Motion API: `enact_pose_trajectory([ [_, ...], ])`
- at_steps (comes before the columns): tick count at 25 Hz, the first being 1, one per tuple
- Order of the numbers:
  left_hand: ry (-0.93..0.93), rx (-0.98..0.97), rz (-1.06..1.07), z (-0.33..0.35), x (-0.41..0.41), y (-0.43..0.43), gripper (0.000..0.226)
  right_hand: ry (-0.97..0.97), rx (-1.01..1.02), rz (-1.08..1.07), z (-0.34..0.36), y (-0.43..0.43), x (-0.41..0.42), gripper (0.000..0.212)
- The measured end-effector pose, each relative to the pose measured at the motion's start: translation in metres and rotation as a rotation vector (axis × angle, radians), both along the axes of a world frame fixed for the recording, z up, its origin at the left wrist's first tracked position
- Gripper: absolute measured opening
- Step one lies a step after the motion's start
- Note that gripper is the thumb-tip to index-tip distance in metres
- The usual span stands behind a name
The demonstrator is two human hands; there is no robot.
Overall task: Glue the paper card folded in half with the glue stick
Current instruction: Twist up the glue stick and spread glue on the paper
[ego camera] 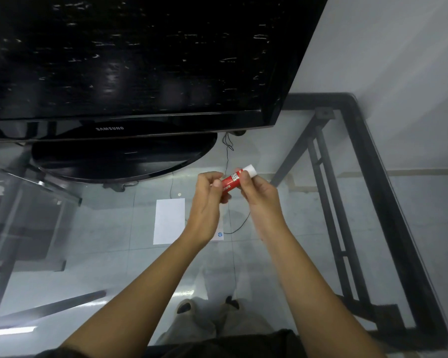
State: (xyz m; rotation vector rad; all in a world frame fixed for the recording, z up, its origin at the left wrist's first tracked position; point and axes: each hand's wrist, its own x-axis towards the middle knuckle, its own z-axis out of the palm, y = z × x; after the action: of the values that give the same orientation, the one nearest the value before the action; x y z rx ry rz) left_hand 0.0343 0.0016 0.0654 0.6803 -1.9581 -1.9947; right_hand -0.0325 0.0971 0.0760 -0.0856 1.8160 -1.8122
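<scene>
At centre frame, the left hand (209, 192) pinches the red glue stick's (230, 180) lower end while the right hand (256, 188) grips near its white cap, probably to uncap it. The paper card (169, 220) lies flat on the glass counter (88, 254) just below, ready for glue.

A clear glass tabletop (109, 257) in a black metal frame carries everything; a white rectangular paper card (168, 221) lies flat near its middle; the glossy black oval base (119, 158) of a black television stands toward the far edge; a thin black cable (237, 227) trails beside the card
</scene>
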Motion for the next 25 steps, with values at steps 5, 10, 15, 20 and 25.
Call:
enact_pose_trajectory([
  [5,-0.081,0.512,-0.13,0.005,0.01,-0.015,0.024,0.06,-0.011,0.121,0.01,0.013,-0.004,0.034],
  [10,-0.049,0.387,-0.124,0.012,0.01,-0.013,0.017,0.107,0.011,-0.012,0.018,0.006,0.002,0.025],
  [15,0.071,0.024,-0.121,0.015,0.015,-0.009,0.011,0.081,0.018,-0.107,0.021,0.007,0.003,0.019],
  [20,0.108,-0.196,-0.067,0.019,0.017,-0.009,0.027,0.071,0.025,-0.108,0.025,0.005,0.006,0.022],
  [25,0.126,-0.21,-0.076,0.021,0.017,-0.014,0.019,0.045,0.022,-0.084,0.025,0.007,0.007,0.027],
])
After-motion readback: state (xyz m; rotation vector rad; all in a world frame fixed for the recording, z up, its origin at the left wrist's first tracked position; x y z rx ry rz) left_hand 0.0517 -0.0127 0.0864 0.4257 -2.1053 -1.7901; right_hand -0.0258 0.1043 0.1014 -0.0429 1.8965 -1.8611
